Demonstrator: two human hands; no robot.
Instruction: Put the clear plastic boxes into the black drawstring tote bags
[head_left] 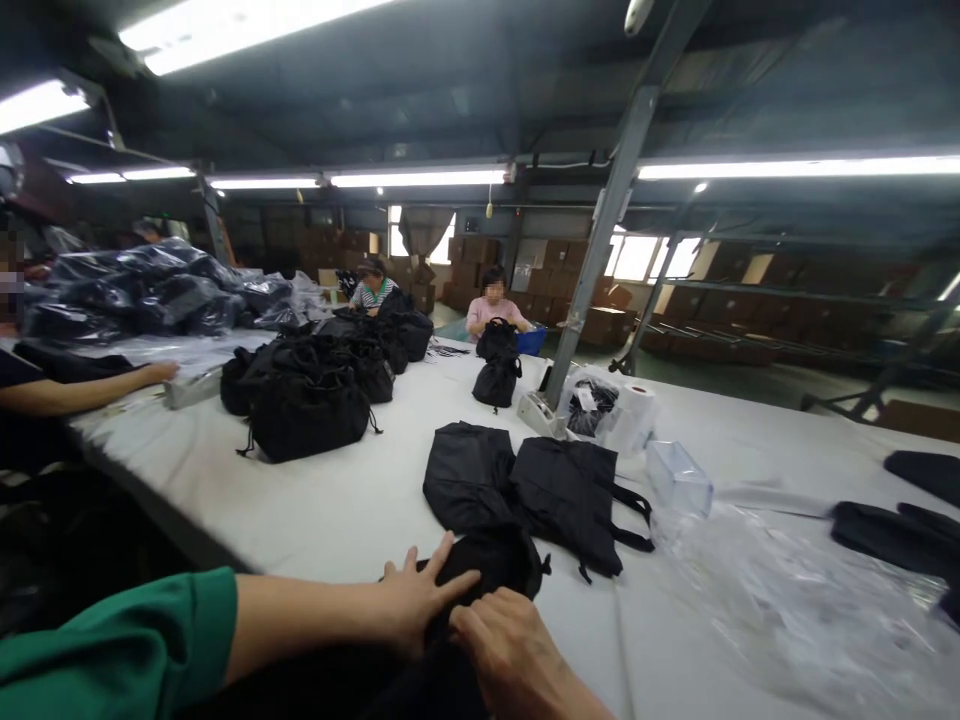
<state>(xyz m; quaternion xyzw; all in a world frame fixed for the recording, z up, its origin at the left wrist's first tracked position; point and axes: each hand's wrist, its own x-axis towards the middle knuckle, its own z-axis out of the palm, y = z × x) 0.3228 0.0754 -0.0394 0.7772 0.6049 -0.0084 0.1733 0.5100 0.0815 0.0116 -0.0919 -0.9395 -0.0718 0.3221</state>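
My left hand [416,597], on a green-sleeved arm, lies flat with fingers spread on a black fabric bag [495,560] at the near edge of the white table [360,500]. My right hand [506,645] rests beside it on the same bag, fingers curled into the dark cloth. Just beyond lie two flat black bags [469,475] [574,495] with straps.
A pile of stuffed black bags [307,395] sits to the left, a clear plastic box [679,480] and crumpled clear plastic [787,600] to the right. A paper roll [637,405] stands by a metal post [600,230]. A person's arm [82,390] rests at left; two people sit at the far end.
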